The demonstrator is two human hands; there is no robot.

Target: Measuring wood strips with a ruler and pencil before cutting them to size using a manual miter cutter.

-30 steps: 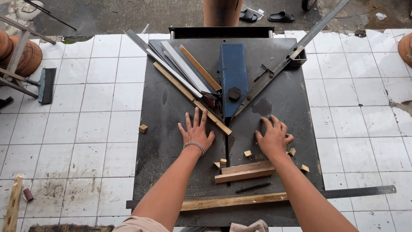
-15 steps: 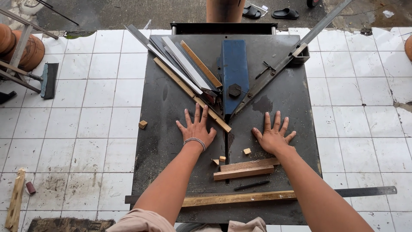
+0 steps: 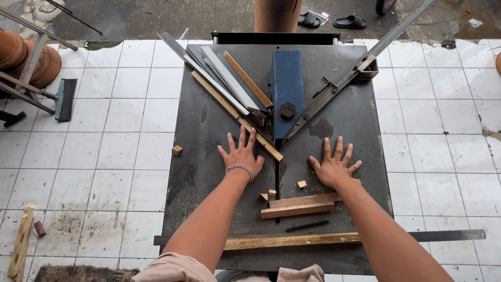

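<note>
Released and gripping nothing, left hand [image 3: 241, 155] and right hand [image 3: 333, 168] lie flat, fingers spread, on the dark saw table [image 3: 209, 172], wood offcuts [image 3: 297, 206] just near of them.

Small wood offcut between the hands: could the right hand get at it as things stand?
Probably yes. The small wood offcut lies loose on the table just beside the right hand, which rests flat and empty, with nothing between them.

Two bare forearms, no sleeves, left hand [image 3: 241, 155] with beaded silver bracelet [image 3: 240, 169] at the wrist, right hand [image 3: 332, 169] without rings or jewellery
</note>
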